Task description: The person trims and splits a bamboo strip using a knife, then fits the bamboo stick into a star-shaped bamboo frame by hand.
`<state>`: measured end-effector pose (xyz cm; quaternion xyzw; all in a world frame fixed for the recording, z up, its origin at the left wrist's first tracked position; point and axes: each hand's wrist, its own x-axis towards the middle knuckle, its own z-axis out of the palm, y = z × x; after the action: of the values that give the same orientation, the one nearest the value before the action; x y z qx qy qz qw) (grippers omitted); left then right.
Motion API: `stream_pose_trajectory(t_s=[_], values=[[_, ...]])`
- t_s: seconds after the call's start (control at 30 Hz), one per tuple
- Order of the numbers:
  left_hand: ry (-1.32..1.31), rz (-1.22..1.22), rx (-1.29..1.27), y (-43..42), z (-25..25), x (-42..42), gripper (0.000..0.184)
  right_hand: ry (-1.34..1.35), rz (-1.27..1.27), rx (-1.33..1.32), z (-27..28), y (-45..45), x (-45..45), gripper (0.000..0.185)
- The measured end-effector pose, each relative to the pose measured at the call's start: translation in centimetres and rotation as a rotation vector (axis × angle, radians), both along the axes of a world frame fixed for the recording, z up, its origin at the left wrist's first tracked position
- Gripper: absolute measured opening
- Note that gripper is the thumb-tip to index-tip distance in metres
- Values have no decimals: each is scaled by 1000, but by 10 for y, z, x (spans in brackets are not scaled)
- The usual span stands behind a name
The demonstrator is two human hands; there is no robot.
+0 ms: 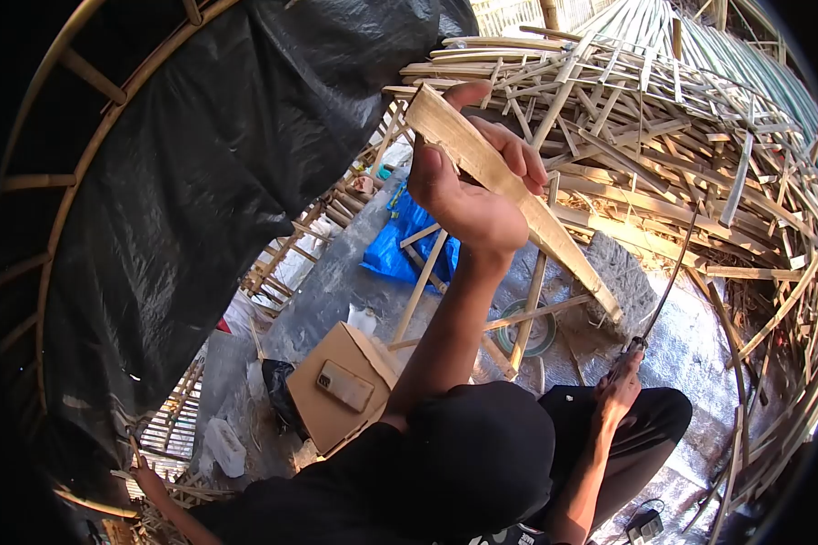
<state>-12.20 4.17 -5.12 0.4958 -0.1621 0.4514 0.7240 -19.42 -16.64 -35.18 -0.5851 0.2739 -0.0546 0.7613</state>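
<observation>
My left hand point(482, 200) is raised in the middle, palm toward me. Its thumb and fingers close around a wide split bamboo piece point(559, 236), which slants down to the right and tapers to a narrow end. Lower right, my right hand point(620, 386) wraps around the handle of a long-bladed knife point(671, 282), its thin dark blade pointing up. Behind the bamboo's lower end sits a rough grey block point(623, 272). A rounded black shape point(482, 459) covers the bottom centre and hides part of my left arm.
Split bamboo strips point(627, 154) lie heaped at the upper right. A phone point(345, 386) lies on a cardboard box point(314, 409). Blue plastic sheeting point(395, 236) is behind it. Black sheeting point(182, 182) hangs at left. Another hand point(145, 477), lower left, grips a stick; whose, I cannot tell.
</observation>
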Motion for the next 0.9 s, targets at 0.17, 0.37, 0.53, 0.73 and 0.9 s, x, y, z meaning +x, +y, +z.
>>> stream_pose_trajectory(t_s=[0.17, 0.37, 0.53, 0.73, 0.9], values=[[-144, -153, 83, -3, -6, 11, 65, -5, 16, 6, 0, -2, 0, 59], [-157, -306, 201, -18, -6, 16, 44, -53, 55, 11, 60, 5, -15, 59], [-50, -880, 136, -34, -1, 31, 41, -217, 205, 175, 174, 2, -53, 64], [182, -835, 286, -73, 53, 25, 49, -612, 355, -233, 239, -35, -61, 71], [171, -613, 578, -91, 42, 4, 50, -700, 474, -153, 263, -71, -71, 68]])
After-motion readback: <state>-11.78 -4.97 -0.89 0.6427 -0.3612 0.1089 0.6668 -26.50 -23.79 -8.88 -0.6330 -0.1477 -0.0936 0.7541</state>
